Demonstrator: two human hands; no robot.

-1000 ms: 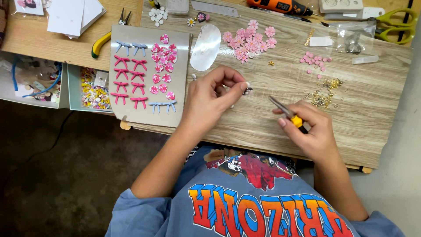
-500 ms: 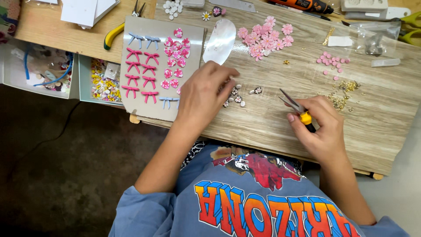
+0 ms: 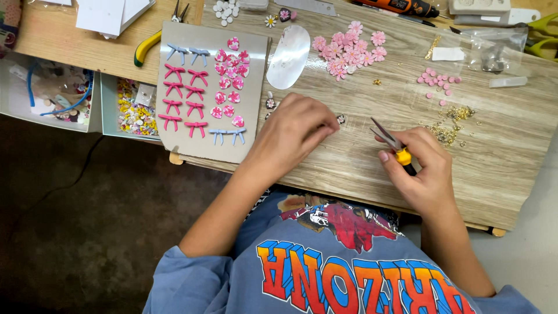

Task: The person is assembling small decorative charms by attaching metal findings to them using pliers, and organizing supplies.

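the right hand [image 3: 421, 168] has its fingers curled tight around the yellow-and-black handles of small pliers [image 3: 390, 142], whose metal tips point up and left, closed or nearly so. just left of those tips a tiny dark charm [image 3: 341, 119] lies on the wooden table [image 3: 360, 168]. the left hand [image 3: 293, 136] rests palm down beside it, fingers bent and drawn together with the tips pressed to the table near the charm; whether they pinch anything cannot be told. further out, left of that hand, a grey card [image 3: 192, 145] carries pink bows [image 3: 183, 99], blue bows [image 3: 228, 135] and pink hearts [image 3: 231, 81]. above lie an oval pearly dish [image 3: 289, 55] and a pile of pink flowers [image 3: 349, 52]. gold findings [image 3: 450, 125] sit right of the pliers.
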